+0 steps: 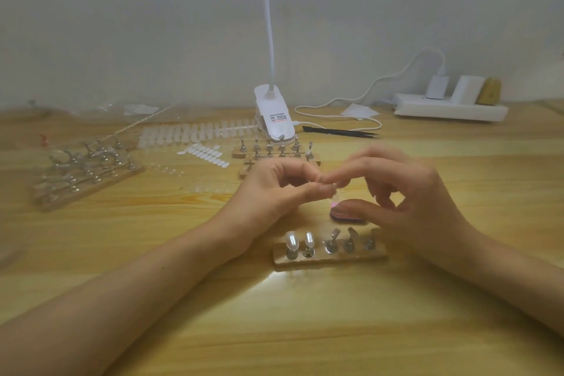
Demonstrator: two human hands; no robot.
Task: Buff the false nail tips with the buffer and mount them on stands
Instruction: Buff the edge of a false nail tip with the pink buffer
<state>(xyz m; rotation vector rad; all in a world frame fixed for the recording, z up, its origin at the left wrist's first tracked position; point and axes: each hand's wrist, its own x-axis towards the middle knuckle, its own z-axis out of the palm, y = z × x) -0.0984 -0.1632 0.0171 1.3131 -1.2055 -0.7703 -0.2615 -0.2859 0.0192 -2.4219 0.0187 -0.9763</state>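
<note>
Between the two hands, over the wooden table (pixel 305 330), a clear false nail tip (pixel 333 191) is pinched by the thumb and forefinger of the left hand (pixel 268 192). The tip is small and blurred, so its outline is hard to make out. The right hand (pixel 421 204) reaches its forefinger across to touch the same spot, probably to steady or turn the tip, while its other fingers curl inward. Under the right thumb lies the pink buffer (pixel 343 214), one end poking out to the left. Whether the thumb grips it against the fingers or only lies over it on the table, I cannot tell; either way it looks kept ready for a stroke. Just nearer the person sits the wooden stand (pixel 329 258), close below both hands, likely so a finished tip has little way to travel. Two mounted tips (pixel 291 242) fill its left holders, and three bare holders (pixel 349 240) wait on the right.
</note>
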